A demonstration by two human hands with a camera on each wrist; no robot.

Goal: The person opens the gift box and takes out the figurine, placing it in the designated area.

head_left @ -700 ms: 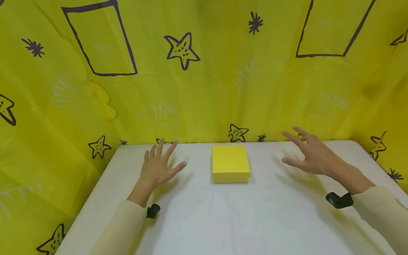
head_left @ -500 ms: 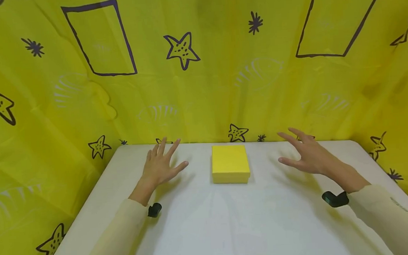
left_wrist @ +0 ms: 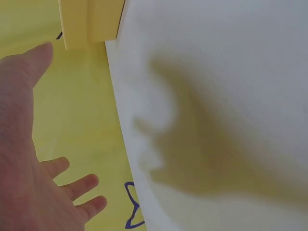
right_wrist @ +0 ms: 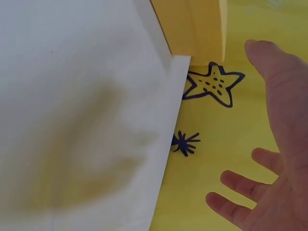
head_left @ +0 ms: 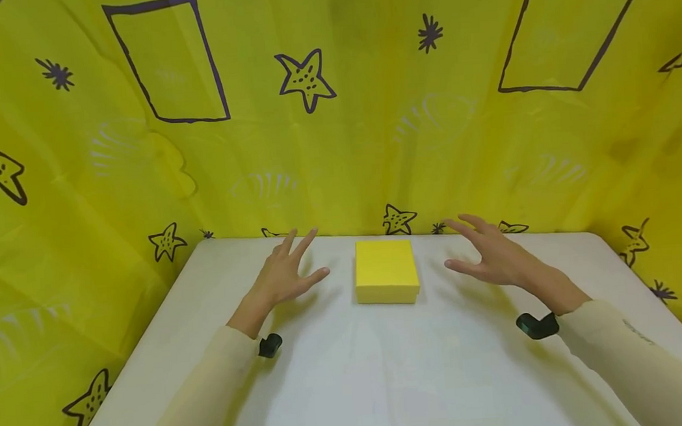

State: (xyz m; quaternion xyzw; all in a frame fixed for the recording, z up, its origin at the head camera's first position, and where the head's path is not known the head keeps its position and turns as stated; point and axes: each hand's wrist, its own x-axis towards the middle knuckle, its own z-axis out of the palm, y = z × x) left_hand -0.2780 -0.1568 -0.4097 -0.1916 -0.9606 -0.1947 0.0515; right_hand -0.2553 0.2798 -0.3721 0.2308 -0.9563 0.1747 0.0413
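A small yellow box with a lid sits near the far edge of the white table, between the two hands. My left hand hovers to its left, fingers spread and thumb pointing at the box, without touching it. To the right of the box, my right hand hovers in the same way, fingers apart and holding nothing. In the left wrist view the box appears at the top, beyond the thumb. The right wrist view also has the box at its top, apart from the thumb.
The white table has rounded far corners. Behind it and along both sides hangs a yellow curtain printed with starfish and frames. A dark band sits at the left wrist, another dark band at the right.
Both hands have moved inward, toward the box: the left one to the right, the right one to the left. The box stays in place; the head view has tilted slightly.
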